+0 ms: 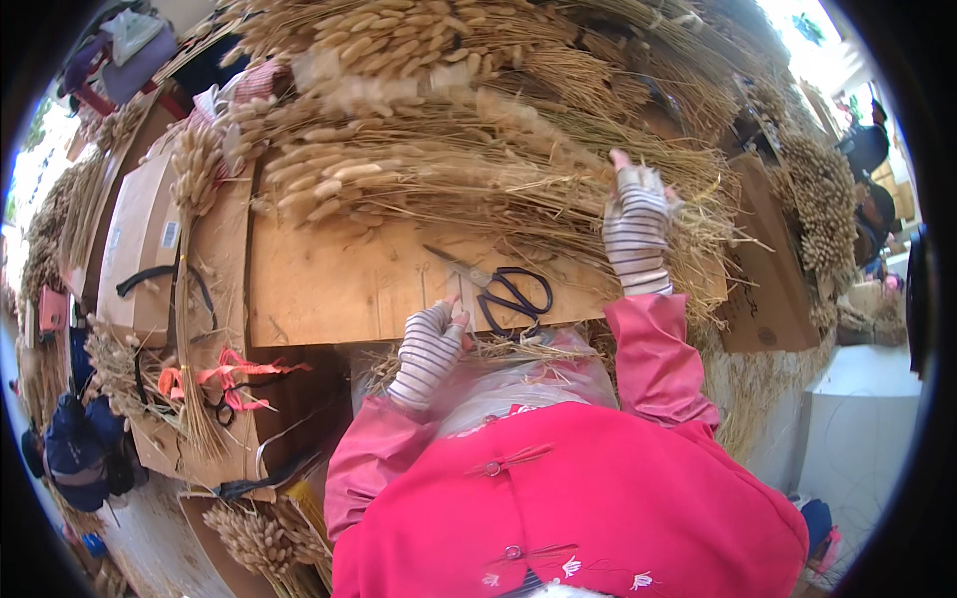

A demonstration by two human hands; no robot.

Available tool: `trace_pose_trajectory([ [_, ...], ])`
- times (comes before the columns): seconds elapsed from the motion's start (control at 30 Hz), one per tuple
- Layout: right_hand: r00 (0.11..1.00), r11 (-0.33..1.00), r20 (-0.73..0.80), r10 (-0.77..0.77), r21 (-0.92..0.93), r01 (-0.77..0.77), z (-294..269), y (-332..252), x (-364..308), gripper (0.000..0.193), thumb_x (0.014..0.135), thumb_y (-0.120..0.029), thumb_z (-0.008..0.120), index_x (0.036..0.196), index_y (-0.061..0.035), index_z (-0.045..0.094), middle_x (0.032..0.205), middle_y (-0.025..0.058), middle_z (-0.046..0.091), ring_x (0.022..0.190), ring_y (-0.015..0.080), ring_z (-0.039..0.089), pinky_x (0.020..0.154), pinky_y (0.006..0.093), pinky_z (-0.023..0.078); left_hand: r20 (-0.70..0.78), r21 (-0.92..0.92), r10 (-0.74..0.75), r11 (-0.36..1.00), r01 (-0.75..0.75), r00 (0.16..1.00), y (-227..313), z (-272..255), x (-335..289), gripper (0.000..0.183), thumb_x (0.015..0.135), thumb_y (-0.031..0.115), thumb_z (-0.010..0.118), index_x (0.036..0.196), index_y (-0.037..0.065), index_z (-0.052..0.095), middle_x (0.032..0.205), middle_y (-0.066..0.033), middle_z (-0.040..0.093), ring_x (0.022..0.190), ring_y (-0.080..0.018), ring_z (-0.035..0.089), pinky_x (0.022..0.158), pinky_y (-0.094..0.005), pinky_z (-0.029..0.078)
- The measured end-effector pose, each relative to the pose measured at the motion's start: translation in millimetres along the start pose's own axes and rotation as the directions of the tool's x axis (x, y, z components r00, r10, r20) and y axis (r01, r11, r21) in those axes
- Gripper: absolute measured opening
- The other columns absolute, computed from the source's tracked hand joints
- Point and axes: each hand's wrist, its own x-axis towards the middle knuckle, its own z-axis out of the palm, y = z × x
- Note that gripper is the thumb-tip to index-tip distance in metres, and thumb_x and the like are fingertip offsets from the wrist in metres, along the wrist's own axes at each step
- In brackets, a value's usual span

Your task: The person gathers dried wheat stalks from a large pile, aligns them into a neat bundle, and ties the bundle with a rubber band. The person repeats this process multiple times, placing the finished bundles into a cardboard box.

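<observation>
The scissors (503, 287) lie flat on the bench (329, 284), blades pointing up-left, loops toward the person, so either hand can take them. The left hand (431, 344) rests just left of the loops, loosely curled, empty. Right of the scissors, the right hand (638, 224) spreads released on the stalks (478, 169), steadying them.

Bench (339, 284): bare plywood, matt, rough-grained. Scissors (503, 289): dull metal blades w/ glossy black plastic handles. Both hands in striped knit cloth gloves, left hand (429, 349), right hand (636, 224). Dried grass bundles (429, 169): dry, rough, straw-like. Pink sleeves (653, 349): smooth cloth.
</observation>
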Motion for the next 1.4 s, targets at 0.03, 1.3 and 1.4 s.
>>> trace_pose_trajectory([
  [0.03, 0.998, 0.999, -0.068, -0.016, -0.029, 0.014, -5, 4, 6, 0.053, 0.067, -0.013, 0.064, 0.119, -0.0103, 0.053, 0.092, 0.008, 0.056, 0.092, 0.0239, 0.053, 0.081, 0.0424, 0.034, 0.012, 0.049, 0.032, 0.998, -0.032, 0.999, 4, 1, 1, 0.041, 0.086, 0.01, 0.055, 0.123, -0.007, 0.049, 0.06, -0.0039, 0.06, 0.049, -0.0049, 0.051, 0.048, -0.0212, 0.043],
  [1.3, 0.867, 0.997, 0.493, 0.077, -0.039, -0.067, -1, -15, -44, 0.08, 0.074, -0.016, 0.061, 0.143, -0.0111, 0.021, 0.14, 0.0131, 0.035, 0.124, 0.0301, 0.036, 0.099, 0.0492, 0.027, -0.017, -0.705, -0.216, 0.695, 0.142, 0.976, -3, 36, 23, 0.029, 0.079, 0.022, 0.067, 0.1, 0.003, 0.06, 0.084, 0.0003, 0.058, 0.064, -0.0071, 0.05, 0.052, -0.0186, 0.039],
  [1.4, 0.821, 0.997, 0.566, 0.068, -0.078, -0.028, 10, -11, -40, 0.079, 0.076, -0.021, 0.059, 0.143, -0.0115, 0.019, 0.142, 0.0117, 0.033, 0.125, 0.0287, 0.035, 0.097, 0.0488, 0.027, -0.001, -0.717, -0.181, 0.686, 0.126, 0.984, -10, 37, 22, 0.031, 0.079, 0.021, 0.065, 0.103, 0.001, 0.059, 0.087, -0.0028, 0.06, 0.062, -0.0072, 0.049, 0.05, -0.0177, 0.037],
])
